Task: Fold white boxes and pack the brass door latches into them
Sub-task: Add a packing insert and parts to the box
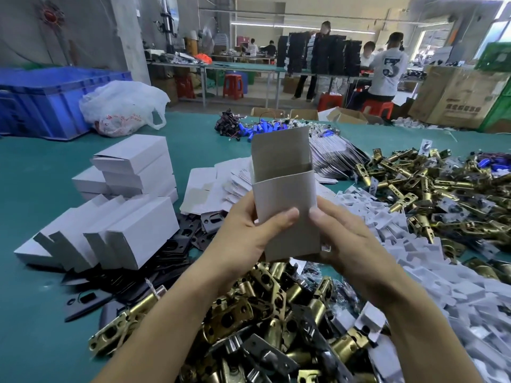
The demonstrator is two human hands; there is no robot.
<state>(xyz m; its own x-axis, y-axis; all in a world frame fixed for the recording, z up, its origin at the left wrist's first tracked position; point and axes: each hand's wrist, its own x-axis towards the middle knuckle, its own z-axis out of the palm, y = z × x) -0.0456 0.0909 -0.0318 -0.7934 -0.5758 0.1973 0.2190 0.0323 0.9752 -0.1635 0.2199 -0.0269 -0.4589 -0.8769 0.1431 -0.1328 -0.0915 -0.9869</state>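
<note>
Hands: two, both on one white box (284,205). Left hand (243,233) grasps its lower left side, thumb laid across the front face and fingers behind. Right hand (351,239) grasps the lower right side, thumb tip on the front near the edge. Thumb tips sit close together, not touching. Box stands upright between the palms, bottom end at the heels of the hands, top end open with one long flap raised; held in the air above the near heap. Brass latches: two heaps, too many to count, one (249,308) under the forearms, one (431,189) to the right. Folded boxes on the left of the green table (41,189): a stack (132,167) of about five, and a leaning row (110,236) of about four nearer the camera; exact count unclear. Flat box blanks (218,186): one loose pile behind the left hand. Black plates (177,250): a scatter beneath the row, uncounted. White foam inserts (414,244): a long drift beside the right hand. Blue crate (49,98): one, far left, one plastic bag (121,106) beside it.
</note>
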